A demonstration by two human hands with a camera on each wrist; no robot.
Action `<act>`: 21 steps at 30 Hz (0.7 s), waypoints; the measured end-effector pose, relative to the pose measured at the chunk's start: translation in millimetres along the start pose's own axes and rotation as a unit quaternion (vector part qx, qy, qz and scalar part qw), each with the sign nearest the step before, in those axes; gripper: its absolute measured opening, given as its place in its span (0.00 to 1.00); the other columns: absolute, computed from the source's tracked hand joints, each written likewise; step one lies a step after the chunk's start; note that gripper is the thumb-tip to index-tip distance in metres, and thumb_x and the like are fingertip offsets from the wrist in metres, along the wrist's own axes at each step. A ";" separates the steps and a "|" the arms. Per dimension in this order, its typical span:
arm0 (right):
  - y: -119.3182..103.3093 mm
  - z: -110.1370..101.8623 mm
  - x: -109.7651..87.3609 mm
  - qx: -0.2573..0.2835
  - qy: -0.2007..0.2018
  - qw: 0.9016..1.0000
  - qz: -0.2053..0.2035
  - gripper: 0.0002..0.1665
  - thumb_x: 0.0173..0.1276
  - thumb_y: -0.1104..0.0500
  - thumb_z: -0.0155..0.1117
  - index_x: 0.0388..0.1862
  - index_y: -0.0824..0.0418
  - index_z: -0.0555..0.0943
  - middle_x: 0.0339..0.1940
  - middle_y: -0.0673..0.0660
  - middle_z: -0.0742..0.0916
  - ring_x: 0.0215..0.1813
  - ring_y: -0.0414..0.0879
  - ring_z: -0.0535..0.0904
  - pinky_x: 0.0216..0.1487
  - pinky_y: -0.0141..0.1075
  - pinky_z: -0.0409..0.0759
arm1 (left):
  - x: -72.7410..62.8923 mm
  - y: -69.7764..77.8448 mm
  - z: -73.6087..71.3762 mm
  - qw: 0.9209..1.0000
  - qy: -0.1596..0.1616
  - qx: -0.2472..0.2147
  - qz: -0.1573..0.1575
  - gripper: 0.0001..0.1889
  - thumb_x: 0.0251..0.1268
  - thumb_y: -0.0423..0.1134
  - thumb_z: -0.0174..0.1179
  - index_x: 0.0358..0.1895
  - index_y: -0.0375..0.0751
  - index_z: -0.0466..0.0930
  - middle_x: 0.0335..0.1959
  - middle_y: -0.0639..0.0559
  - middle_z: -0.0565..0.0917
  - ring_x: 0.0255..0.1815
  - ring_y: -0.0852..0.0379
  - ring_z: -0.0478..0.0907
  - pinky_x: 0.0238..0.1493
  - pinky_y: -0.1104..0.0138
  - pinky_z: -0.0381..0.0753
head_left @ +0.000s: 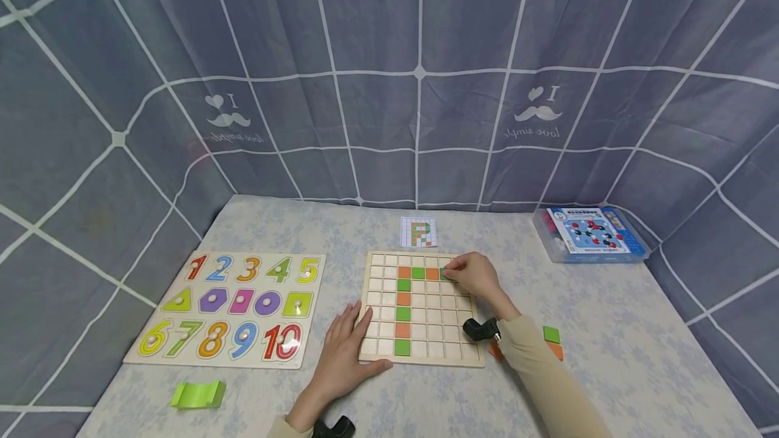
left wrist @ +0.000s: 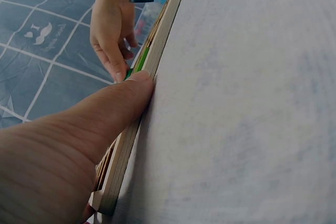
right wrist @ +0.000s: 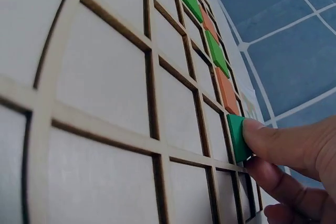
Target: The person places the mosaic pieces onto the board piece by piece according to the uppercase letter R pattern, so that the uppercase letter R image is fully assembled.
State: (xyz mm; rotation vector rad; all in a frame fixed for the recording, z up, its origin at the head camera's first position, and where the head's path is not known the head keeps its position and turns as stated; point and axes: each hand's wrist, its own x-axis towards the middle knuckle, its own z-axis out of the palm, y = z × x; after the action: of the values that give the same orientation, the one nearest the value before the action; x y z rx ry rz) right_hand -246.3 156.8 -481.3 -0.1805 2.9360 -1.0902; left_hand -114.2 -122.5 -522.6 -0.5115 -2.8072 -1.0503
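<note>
A wooden grid board (head_left: 444, 333) lies in the middle of the table. Green and orange square tiles fill part of one column and run rightward along an upper row. At the right end of that row, my right hand (head_left: 477, 276) pinches a green tile (right wrist: 238, 137) between thumb and fingers, next to an orange tile (right wrist: 226, 92). The tile sits at a cell; whether it is fully seated cannot be told. My left hand (head_left: 343, 359) rests at the board's near left corner, fingers extended along the left side and thumb (left wrist: 128, 90) against the front edge.
Behind the board lies a pattern card (head_left: 418, 232). Loose tiles (head_left: 551, 335) lie right of the board, partly behind the right forearm. A number puzzle board (head_left: 228, 309) and a green block (head_left: 198, 395) are at left. A plastic box (head_left: 590, 235) stands back right.
</note>
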 end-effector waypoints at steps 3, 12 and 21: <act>0.2 1.3 1.5 -0.018 0.008 1.000 -0.008 0.06 0.58 0.54 0.72 0.27 0.56 0.88 0.27 0.48 0.86 0.28 0.43 0.78 0.32 0.41 0.77 | -0.2 -0.1 -0.5 1.000 0.002 0.000 0.001 0.50 0.46 0.58 0.71 0.70 0.34 0.62 0.71 0.35 0.56 0.73 0.38 0.46 0.68 0.46 0.44; 1.9 0.3 0.0 -0.022 0.007 1.000 -0.018 0.06 0.58 0.55 0.72 0.25 0.54 0.88 0.24 0.46 0.85 0.26 0.42 0.77 0.33 0.41 0.77 | 0.0 -0.7 0.2 1.000 -0.003 -0.002 -0.002 0.50 0.46 0.59 0.71 0.70 0.34 0.62 0.71 0.35 0.56 0.73 0.38 0.45 0.68 0.46 0.44; 5.8 -5.4 -6.3 -0.020 -0.012 0.997 -0.070 0.06 0.61 0.59 0.70 0.35 0.58 0.89 0.31 0.50 0.86 0.35 0.45 0.78 0.40 0.44 0.76 | 0.1 0.6 -0.3 1.000 -0.005 -0.002 -0.003 0.50 0.46 0.59 0.71 0.70 0.34 0.62 0.71 0.35 0.56 0.73 0.38 0.45 0.68 0.46 0.44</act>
State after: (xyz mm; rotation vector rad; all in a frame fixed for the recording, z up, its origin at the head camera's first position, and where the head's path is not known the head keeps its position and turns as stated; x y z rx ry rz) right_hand -240.9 165.3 -481.2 -0.4028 2.9639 -1.0368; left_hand -114.1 -122.2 -522.0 -0.5098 -2.8171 -1.0573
